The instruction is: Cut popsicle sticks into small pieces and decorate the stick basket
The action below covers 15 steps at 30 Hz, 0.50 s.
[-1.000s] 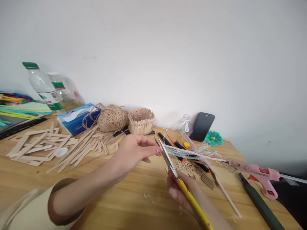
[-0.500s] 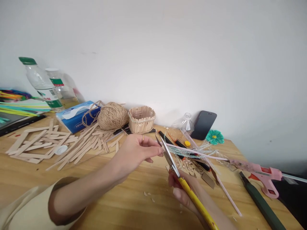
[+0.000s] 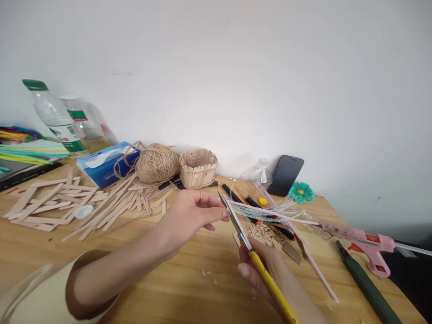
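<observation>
My left hand [image 3: 194, 211] is closed in a pinch, with thumb and forefinger together beside the scissor blades. Whatever is between its fingertips is too small to make out. Yellow-handled scissors [image 3: 270, 281] are gripped in my right hand [image 3: 259, 265], their tips pointing up and away from me. The blades are slightly apart, right at the left fingertips. Behind them lie a thin pale-pink stick [image 3: 286, 217] and strands of pale-blue beads [image 3: 253, 213]. Small wood scraps [image 3: 263, 234] are scattered just past my right hand.
A pink glue gun [image 3: 371, 247] and a dark-green-handled tool [image 3: 366, 283] lie right. Toward the wall stand a small wooden-stick basket [image 3: 198, 173], twine ball [image 3: 157, 164], tissue pack [image 3: 106, 166], phone [image 3: 286, 175] and teal flower [image 3: 301, 192]. Loose craft sticks [image 3: 50, 202] and bottles [image 3: 57, 121] are left.
The scissor blades have drawn slightly closer together, and the right hand has shifted slightly. The left hand keeps its pinch. The whole view has slid a little.
</observation>
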### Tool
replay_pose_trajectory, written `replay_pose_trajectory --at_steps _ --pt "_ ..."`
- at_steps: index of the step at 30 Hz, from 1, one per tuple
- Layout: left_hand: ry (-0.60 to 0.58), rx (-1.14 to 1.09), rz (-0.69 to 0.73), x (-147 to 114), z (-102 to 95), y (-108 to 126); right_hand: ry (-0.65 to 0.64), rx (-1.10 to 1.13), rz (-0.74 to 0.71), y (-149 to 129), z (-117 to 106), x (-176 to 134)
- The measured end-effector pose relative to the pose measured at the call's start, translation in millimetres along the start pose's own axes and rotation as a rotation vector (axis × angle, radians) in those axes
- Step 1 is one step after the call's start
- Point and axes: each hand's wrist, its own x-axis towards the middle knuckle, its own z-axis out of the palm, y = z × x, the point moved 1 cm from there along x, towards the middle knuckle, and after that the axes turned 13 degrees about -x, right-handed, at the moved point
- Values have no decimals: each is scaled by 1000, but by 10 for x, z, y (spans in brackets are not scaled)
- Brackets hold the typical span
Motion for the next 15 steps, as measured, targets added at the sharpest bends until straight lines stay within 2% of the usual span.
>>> replay_pose_trajectory --at_steps 15 --pt "32 24 18 -8 5 9 113 7 107 -18 63 -5"
